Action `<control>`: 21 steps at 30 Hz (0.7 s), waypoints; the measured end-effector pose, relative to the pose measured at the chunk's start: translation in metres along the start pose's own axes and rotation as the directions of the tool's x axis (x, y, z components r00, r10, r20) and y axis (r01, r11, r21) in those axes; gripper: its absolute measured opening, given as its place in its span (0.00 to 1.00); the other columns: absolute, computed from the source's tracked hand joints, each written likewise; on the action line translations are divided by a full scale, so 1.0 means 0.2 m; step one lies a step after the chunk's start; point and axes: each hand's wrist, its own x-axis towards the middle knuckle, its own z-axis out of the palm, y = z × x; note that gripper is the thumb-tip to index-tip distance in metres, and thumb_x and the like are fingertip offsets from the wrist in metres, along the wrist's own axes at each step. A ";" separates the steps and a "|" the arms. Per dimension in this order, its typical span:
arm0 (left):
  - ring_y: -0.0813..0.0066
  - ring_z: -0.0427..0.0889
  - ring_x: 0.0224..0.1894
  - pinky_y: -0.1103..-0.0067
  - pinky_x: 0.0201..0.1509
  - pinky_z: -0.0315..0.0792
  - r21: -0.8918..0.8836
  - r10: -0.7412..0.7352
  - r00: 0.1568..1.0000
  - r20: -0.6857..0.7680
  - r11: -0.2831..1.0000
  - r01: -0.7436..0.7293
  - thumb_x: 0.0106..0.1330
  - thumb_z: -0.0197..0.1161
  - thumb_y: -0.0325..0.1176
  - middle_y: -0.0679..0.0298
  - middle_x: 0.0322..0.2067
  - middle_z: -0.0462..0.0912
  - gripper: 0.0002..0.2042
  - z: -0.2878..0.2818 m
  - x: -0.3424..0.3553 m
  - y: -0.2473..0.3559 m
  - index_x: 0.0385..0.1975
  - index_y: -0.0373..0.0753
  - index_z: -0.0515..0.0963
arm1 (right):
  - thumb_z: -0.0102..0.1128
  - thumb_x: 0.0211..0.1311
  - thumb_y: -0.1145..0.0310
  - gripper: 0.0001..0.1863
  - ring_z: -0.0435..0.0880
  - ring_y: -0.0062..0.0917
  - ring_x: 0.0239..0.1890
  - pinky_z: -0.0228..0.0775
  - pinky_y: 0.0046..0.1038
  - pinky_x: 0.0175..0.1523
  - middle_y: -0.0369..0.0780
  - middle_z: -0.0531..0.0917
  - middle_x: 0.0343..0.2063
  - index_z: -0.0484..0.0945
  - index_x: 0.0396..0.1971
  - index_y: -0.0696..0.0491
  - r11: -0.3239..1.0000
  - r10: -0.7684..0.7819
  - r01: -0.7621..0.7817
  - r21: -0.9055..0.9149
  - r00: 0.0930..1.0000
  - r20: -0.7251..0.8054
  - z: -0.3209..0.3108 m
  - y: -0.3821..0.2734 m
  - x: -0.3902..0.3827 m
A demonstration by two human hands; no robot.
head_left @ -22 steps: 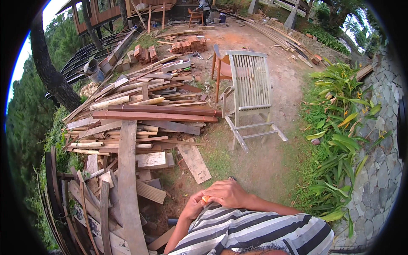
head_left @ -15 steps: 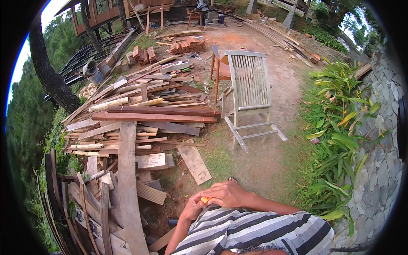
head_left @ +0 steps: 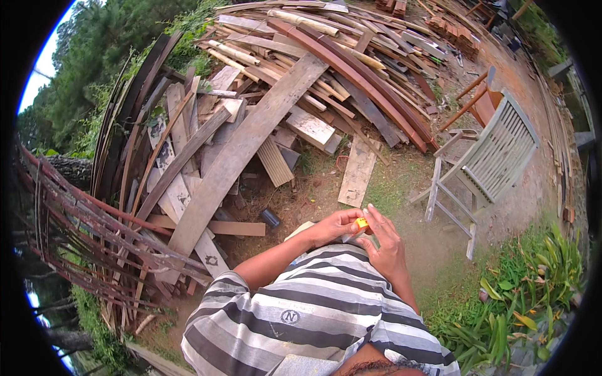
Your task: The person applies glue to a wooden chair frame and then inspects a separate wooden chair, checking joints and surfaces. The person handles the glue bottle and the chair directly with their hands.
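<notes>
In front of my striped shirt, my left hand point(head_left: 333, 229) is closed, its fingertips pinching a small orange-yellow object point(head_left: 360, 223) with dark marks. Its exact kind is too small to make out. A pale piece shows just under it, between the hands. My right hand point(head_left: 385, 243) is right beside it, palm turned inward. The fingers of that hand are stretched upward and the thumb stands apart, close to or touching the object.
A large heap of planks and offcuts point(head_left: 235, 147) spreads ahead and to the left, beside bent rusty metal bars point(head_left: 94, 213). A dark cylinder point(head_left: 270, 218) lies on the ground. To the right are a weathered slatted chair point(head_left: 501, 150), a brown chair point(head_left: 483, 103) and leafy plants point(head_left: 508, 301).
The view has swung left, so the wood heap fills more of it. My right hand has gone from covering the small object to stretched fingers beside it; my left still pinches it.
</notes>
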 end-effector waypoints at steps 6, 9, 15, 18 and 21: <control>0.77 0.77 0.61 0.75 0.67 0.67 0.271 0.107 0.970 -0.220 0.961 -0.044 0.67 0.72 0.43 0.63 0.55 0.81 0.27 -0.03 0.05 0.00 0.61 0.38 0.71 | 0.72 0.60 0.66 0.39 0.74 0.48 0.67 0.69 0.42 0.68 0.50 0.74 0.67 0.68 0.71 0.53 0.995 0.061 -0.065 0.072 0.997 0.049 -0.07 0.21 0.13; 0.72 0.77 0.61 0.70 0.68 0.68 0.589 0.245 0.894 -0.375 0.808 0.026 0.64 0.75 0.40 0.62 0.57 0.81 0.27 -0.14 0.11 -0.04 0.61 0.40 0.74 | 0.70 0.63 0.64 0.37 0.75 0.48 0.67 0.68 0.42 0.69 0.51 0.74 0.67 0.69 0.71 0.52 0.988 0.132 -0.137 0.067 0.989 0.073 -0.09 0.39 0.19; 0.66 0.85 0.52 0.69 0.55 0.80 0.543 0.352 0.530 -0.772 0.798 0.261 0.63 0.75 0.34 0.60 0.49 0.85 0.23 -0.46 0.18 -0.06 0.57 0.39 0.75 | 0.67 0.65 0.62 0.30 0.79 0.47 0.62 0.71 0.42 0.65 0.51 0.80 0.61 0.75 0.65 0.56 0.956 0.293 -0.285 -0.069 0.926 0.237 0.08 0.91 0.17; 0.67 0.87 0.49 0.69 0.54 0.81 0.557 0.435 0.421 -0.796 0.798 0.230 0.62 0.74 0.30 0.58 0.47 0.85 0.21 -0.79 0.25 -0.12 0.53 0.37 0.74 | 0.67 0.66 0.64 0.28 0.86 0.43 0.55 0.76 0.40 0.60 0.49 0.84 0.57 0.75 0.64 0.56 0.830 0.551 -0.535 -0.158 0.741 0.383 0.29 1.15 0.09; 0.65 0.87 0.48 0.69 0.54 0.80 0.526 0.396 0.373 -0.839 0.766 0.369 0.61 0.72 0.27 0.56 0.46 0.85 0.21 -1.12 0.45 -0.06 0.52 0.36 0.72 | 0.66 0.67 0.61 0.27 0.89 0.34 0.43 0.81 0.33 0.44 0.47 0.87 0.48 0.77 0.63 0.56 0.603 0.749 -0.797 0.022 0.576 0.328 0.60 1.65 -0.44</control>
